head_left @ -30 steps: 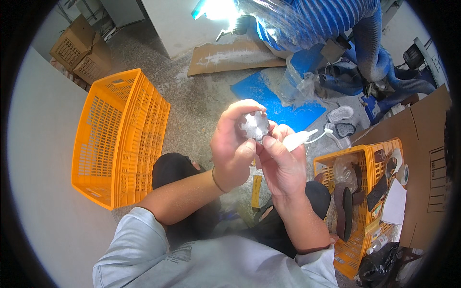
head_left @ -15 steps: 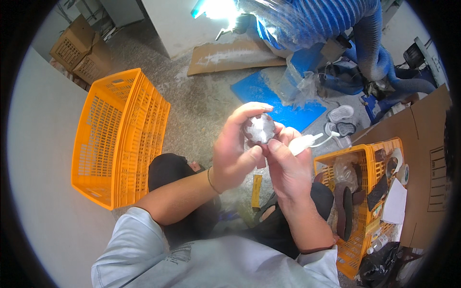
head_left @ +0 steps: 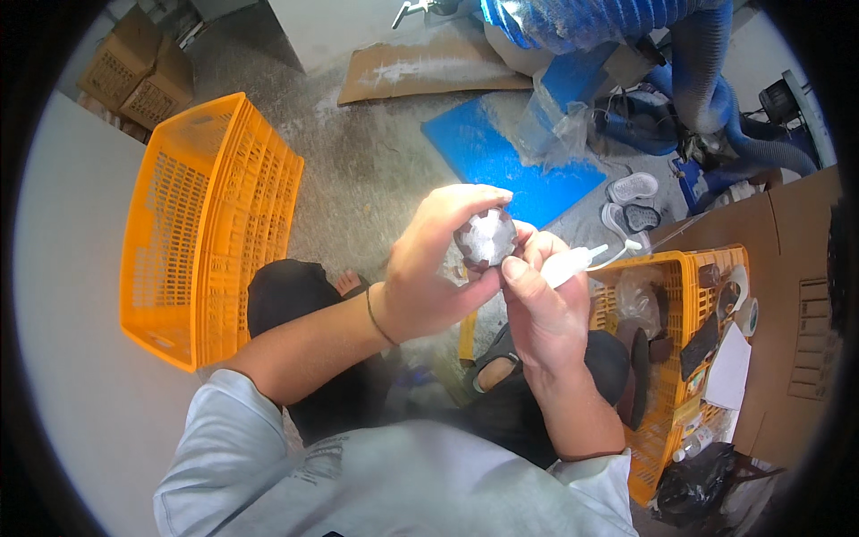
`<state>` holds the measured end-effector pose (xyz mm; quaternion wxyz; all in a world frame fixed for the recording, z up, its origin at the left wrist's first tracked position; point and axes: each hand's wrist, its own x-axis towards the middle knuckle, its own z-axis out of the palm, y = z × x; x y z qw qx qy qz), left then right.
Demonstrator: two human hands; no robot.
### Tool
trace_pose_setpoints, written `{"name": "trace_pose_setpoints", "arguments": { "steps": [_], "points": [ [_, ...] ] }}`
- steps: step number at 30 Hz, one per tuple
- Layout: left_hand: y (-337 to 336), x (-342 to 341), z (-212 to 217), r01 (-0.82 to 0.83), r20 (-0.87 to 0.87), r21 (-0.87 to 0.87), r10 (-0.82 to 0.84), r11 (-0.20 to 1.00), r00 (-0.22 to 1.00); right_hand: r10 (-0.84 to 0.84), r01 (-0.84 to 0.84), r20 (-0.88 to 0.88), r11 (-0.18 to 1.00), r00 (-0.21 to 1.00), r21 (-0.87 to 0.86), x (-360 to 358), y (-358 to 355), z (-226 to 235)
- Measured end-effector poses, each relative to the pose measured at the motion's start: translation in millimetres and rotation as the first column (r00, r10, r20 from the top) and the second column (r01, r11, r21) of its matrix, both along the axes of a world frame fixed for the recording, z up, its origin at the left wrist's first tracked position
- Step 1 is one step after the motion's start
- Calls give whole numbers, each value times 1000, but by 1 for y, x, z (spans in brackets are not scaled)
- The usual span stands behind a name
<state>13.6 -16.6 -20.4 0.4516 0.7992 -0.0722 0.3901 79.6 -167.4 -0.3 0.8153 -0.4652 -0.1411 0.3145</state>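
Note:
My left hand point(head_left: 438, 264) grips a small round grey metal part point(head_left: 486, 237) with notches around its rim, held up in front of me. My right hand point(head_left: 541, 304) holds a white pen-shaped tool point(head_left: 573, 262) with a thin white cord; its thumb presses against the part's lower right edge. Both hands meet around the part above my knees. I sit on a concrete floor with my dark-trousered legs folded.
An empty orange plastic crate point(head_left: 210, 224) lies at my left. A second orange crate point(head_left: 680, 358) with tape rolls, bags and dark parts stands at my right. A blue mat point(head_left: 510, 161), cardboard sheets, blue hoses point(head_left: 716, 107) and sandals lie beyond.
The two hands have shifted slightly right and closer together. The metal part has turned a little in my left hand, and my right thumb now rests on it.

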Motion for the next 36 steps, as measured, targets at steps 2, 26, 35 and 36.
{"name": "trace_pose_setpoints", "arguments": {
  "steps": [2,26,35,36],
  "points": [
    [0,1,1,-13,3,7,13,1000,1000,18,-18,-21,1000,1000,15,1,0,-1],
    [-2,5,10,-176,11,68,176,982,984,119,-89,-142,975,983,202,1,6,1],
    [-2,6,9,-192,-13,69,194,979,981,106,-68,-186,978,977,199,1,6,1],
    [-1,7,9,-198,-5,78,199,977,980,92,-58,-184,981,979,184,1,6,1]
  ]
}}
